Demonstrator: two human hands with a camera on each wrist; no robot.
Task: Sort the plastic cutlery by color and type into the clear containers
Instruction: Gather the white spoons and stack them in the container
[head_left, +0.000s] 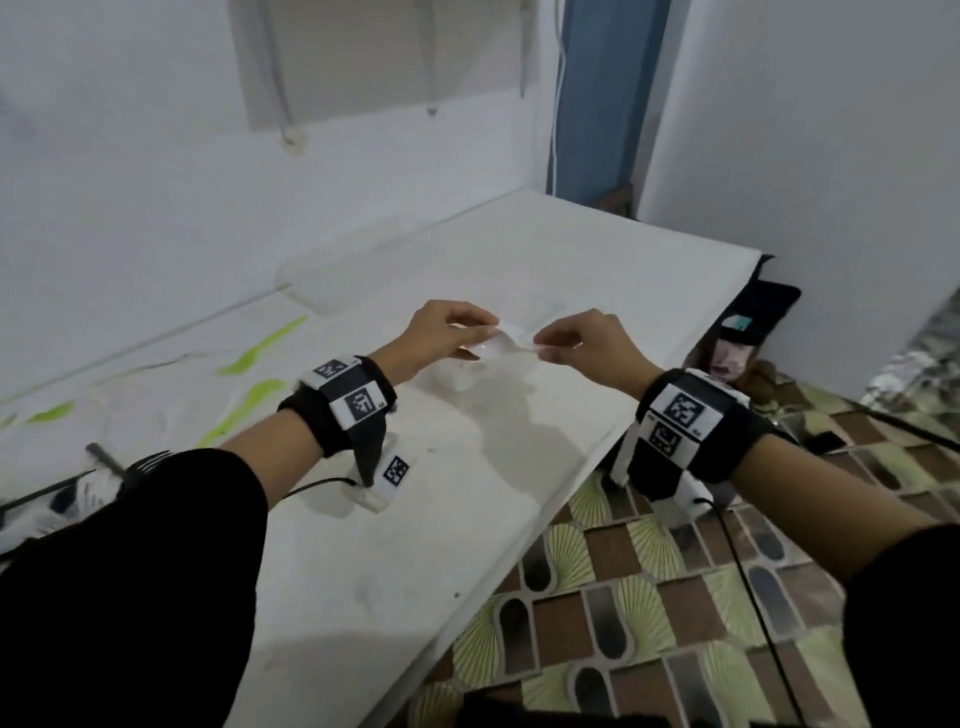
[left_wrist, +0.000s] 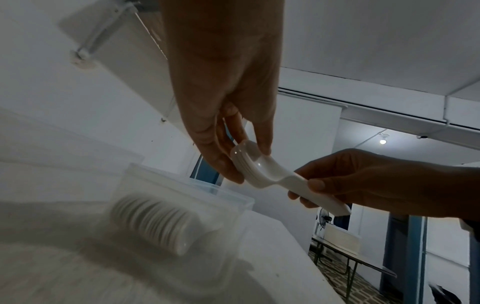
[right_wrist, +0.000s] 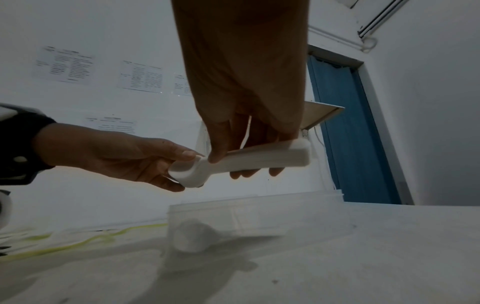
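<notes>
Both hands hold a stack of white plastic spoons (head_left: 506, 344) in the air above the white table (head_left: 415, 519). My left hand (head_left: 452, 332) pinches the bowl end (left_wrist: 246, 162); my right hand (head_left: 576, 345) grips the handle end (right_wrist: 265, 160). Directly below stands a clear container (left_wrist: 182, 205) with several white spoons (left_wrist: 155, 222) stacked inside, also seen as a clear container (right_wrist: 246, 216) in the right wrist view. Green cutlery (head_left: 260, 348) lies on the table to the left, blurred.
Another clear container (head_left: 337, 275) stands near the wall, behind the hands. The table's right edge (head_left: 597, 447) drops to a patterned floor (head_left: 675, 597). A black object (head_left: 748, 322) sits past the far right corner. Cables (head_left: 748, 597) trail from the wrist cameras.
</notes>
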